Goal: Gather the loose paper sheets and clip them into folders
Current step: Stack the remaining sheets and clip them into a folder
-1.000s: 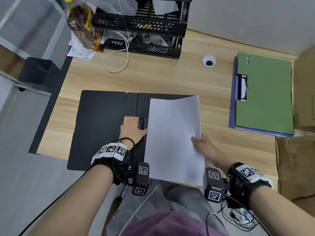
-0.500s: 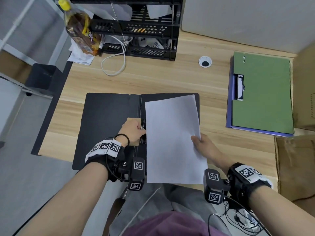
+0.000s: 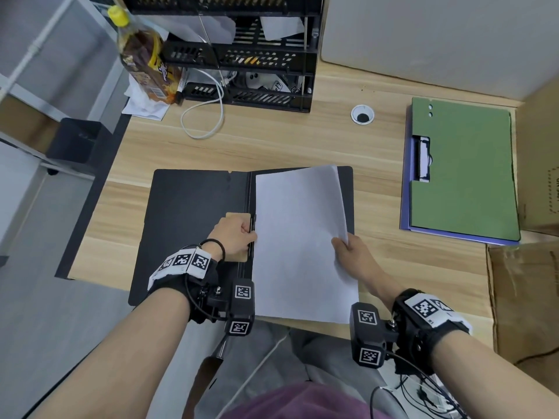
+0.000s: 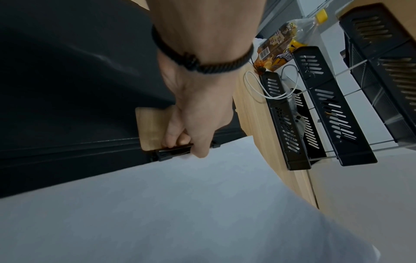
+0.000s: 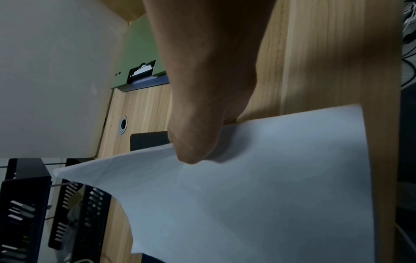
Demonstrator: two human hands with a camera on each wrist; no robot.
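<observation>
An open black folder point(image 3: 193, 213) lies flat near the desk's front edge. A stack of white paper sheets point(image 3: 299, 240) rests over its right half, its near end hanging past the desk edge. My left hand point(image 3: 239, 234) sits at the spine, fingers curled round the black clip point(image 4: 173, 151), thumb on the sheets' left edge. My right hand point(image 3: 348, 249) pinches the sheets' point(image 5: 258, 186) right edge, thumb on top, and that edge curls upward. A closed green folder point(image 3: 462, 170) lies on a blue one point(image 3: 406, 164) at the right.
A black tiered paper tray point(image 3: 248, 52) stands at the back with a white cable point(image 3: 205, 116) looped before it. A bottle point(image 3: 145, 58) stands at its left. A cable hole point(image 3: 362, 115) lies mid-desk. Cardboard boxes point(image 3: 526, 297) crowd the right edge.
The sheets have slid left, so their left edge now meets the clip at the spine. My right hand moved with them. My left hand stayed on the clip.
</observation>
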